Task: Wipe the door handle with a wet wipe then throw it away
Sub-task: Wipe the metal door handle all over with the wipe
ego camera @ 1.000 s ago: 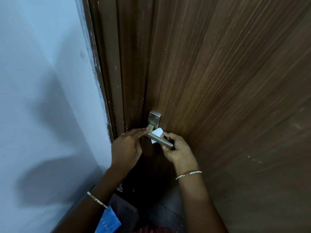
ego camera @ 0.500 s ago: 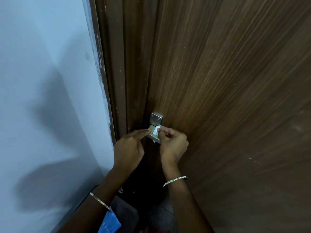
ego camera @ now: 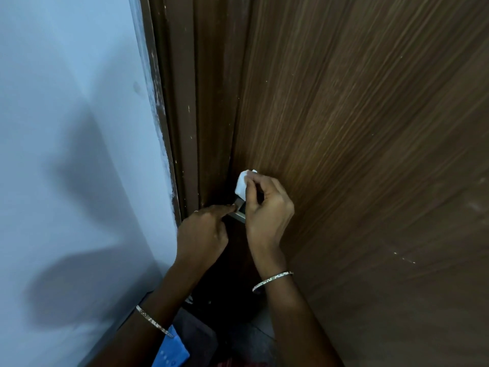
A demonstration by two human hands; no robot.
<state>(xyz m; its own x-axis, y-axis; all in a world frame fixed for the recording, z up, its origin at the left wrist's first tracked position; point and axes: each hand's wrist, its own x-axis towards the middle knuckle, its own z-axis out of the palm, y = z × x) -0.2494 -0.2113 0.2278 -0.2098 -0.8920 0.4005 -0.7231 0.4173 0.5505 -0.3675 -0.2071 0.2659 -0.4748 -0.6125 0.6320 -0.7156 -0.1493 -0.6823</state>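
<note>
A silver metal door handle (ego camera: 239,209) sits on the dark wooden door (ego camera: 357,154), mostly hidden behind my hands. My right hand (ego camera: 267,210) pinches a folded white wet wipe (ego camera: 243,183) and presses it over the handle's upper plate. My left hand (ego camera: 202,231) is just left of the handle, its index finger stretched out and touching the lever's near end; its other fingers are curled in.
The brown door frame (ego camera: 182,115) runs up beside a pale blue wall (ego camera: 66,128) on the left. A blue sleeve cuff (ego camera: 172,350) and a strip of dark floor (ego camera: 238,337) show at the bottom. Bangles circle both wrists.
My right hand has slid from the lever's free end toward the door and up, carrying the wipe onto the handle's plate. My left hand has stayed put with its finger on the handle.
</note>
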